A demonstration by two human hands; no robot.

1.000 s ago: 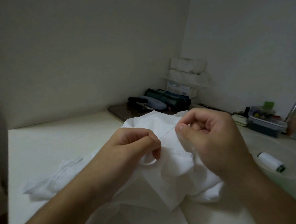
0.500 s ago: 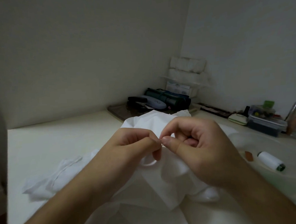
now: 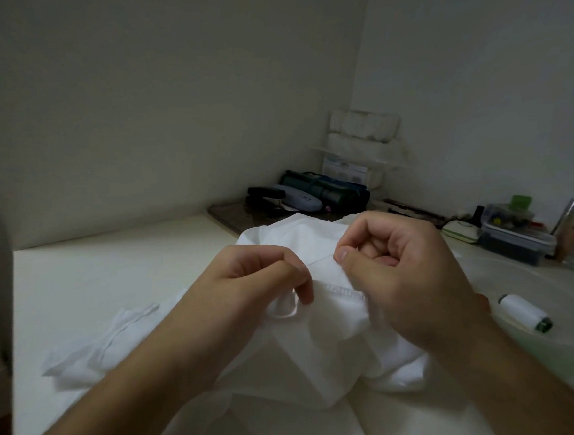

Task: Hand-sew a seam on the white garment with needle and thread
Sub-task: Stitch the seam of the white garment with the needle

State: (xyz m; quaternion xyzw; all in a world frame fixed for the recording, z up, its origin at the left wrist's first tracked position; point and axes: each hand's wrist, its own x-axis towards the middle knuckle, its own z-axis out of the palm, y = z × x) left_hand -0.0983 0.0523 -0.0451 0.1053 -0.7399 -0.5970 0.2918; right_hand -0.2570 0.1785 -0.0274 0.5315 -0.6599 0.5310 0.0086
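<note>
We pinch a fold of the crumpled white cotton garment (image 3: pixel 322 345), which lies at the worktop's (image 3: pixel 92 277) near edge, with our left hand (image 3: pixel 262 272). Our right hand (image 3: pixel 391 265), curled shut, nips the thin white thread (image 3: pixel 321 260); the needle is too small to tell. The thread runs taut, slanting up to the right, so we judge the next pull continues rightward, away from the left hand.
</note>
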